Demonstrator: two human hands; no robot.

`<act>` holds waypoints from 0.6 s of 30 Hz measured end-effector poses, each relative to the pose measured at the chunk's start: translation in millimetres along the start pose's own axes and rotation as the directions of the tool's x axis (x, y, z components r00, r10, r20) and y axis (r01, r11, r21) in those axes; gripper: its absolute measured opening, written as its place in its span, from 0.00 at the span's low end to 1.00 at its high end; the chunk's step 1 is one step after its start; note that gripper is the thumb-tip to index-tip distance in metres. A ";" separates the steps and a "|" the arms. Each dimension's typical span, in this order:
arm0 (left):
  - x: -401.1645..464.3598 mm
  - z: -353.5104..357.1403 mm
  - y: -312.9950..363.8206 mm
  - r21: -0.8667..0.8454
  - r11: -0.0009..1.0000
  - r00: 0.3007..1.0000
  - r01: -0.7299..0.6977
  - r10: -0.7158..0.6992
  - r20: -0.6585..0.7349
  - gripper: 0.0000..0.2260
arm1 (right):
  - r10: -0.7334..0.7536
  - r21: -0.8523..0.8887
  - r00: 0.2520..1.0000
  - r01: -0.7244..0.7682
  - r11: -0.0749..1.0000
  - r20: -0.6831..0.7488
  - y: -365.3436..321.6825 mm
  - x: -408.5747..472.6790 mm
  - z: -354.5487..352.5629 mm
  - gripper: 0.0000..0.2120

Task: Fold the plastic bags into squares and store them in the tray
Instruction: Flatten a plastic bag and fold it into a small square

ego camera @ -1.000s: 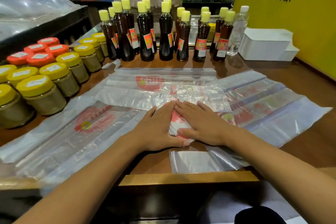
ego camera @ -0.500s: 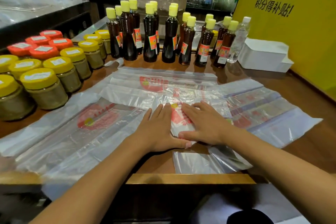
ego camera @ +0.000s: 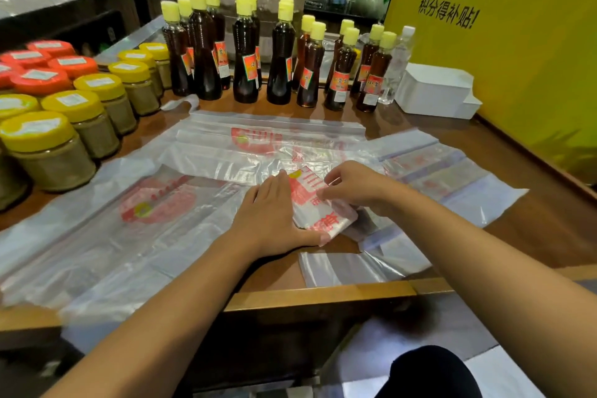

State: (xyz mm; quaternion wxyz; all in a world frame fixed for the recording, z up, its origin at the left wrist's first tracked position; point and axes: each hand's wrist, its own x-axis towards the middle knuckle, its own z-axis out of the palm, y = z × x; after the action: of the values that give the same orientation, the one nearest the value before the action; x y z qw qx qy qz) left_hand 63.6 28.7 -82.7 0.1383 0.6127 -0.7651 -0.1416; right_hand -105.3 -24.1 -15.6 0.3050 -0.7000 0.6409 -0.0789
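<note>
A folded white plastic bag with red print (ego camera: 315, 203) lies on the wooden counter, folded down to a small thick packet. My left hand (ego camera: 269, 216) lies flat beside it, its fingers straight and its thumb against the packet's near edge. My right hand (ego camera: 358, 187) is raised over the packet's right side, and its curled fingers pinch the top layer. Several unfolded clear bags (ego camera: 145, 203) with red logos are spread around and under it. A white tray (ego camera: 436, 90) stands at the back right.
Dark sauce bottles with yellow caps (ego camera: 245, 55) line the back of the counter. Jars with yellow and red lids (ego camera: 64, 113) fill the left side. A yellow sign wall (ego camera: 517, 42) closes the right. The counter's front edge (ego camera: 323, 296) runs below my hands.
My right hand has lifted off the packet and now pinches its upper layer. The left hand has stayed flat on the left side. The camera has moved closer.
</note>
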 end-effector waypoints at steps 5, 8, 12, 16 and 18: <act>0.0 3.9 -3.4 -0.039 0.999 0.999 -0.022 0.021 -0.042 0.55 | 0.040 0.106 0.999 -0.044 0.993 0.036 -6.6 6.9 -0.9 0.08; 2.3 5.0 -7.2 -0.117 0.992 0.991 -0.043 0.028 -0.130 0.47 | -0.004 0.192 0.999 0.012 0.981 -0.043 -1.9 6.8 9.1 0.01; 5.8 1.6 -10.7 -0.421 0.906 0.972 -0.037 -0.066 -0.227 0.30 | 0.009 0.415 0.989 0.053 0.908 -0.146 10.2 2.8 18.3 0.04; 6.2 -15.1 -5.2 -0.674 0.738 0.934 0.041 -0.267 -0.236 0.28 | 0.023 0.594 0.947 0.182 0.784 -0.321 22.3 -5.4 20.0 0.05; 4.0 -26.6 5.4 -0.715 0.699 0.931 0.029 -0.279 -0.235 0.23 | -0.006 0.645 0.915 0.289 0.707 -0.403 24.7 -13.5 15.8 0.05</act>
State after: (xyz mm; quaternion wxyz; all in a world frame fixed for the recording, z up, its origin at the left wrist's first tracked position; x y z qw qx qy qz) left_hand 68.2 24.6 -56.0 0.4716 0.5915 -0.5653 -0.3288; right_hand -120.5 -5.9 -37.5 0.4098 -0.5564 0.5508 -0.4682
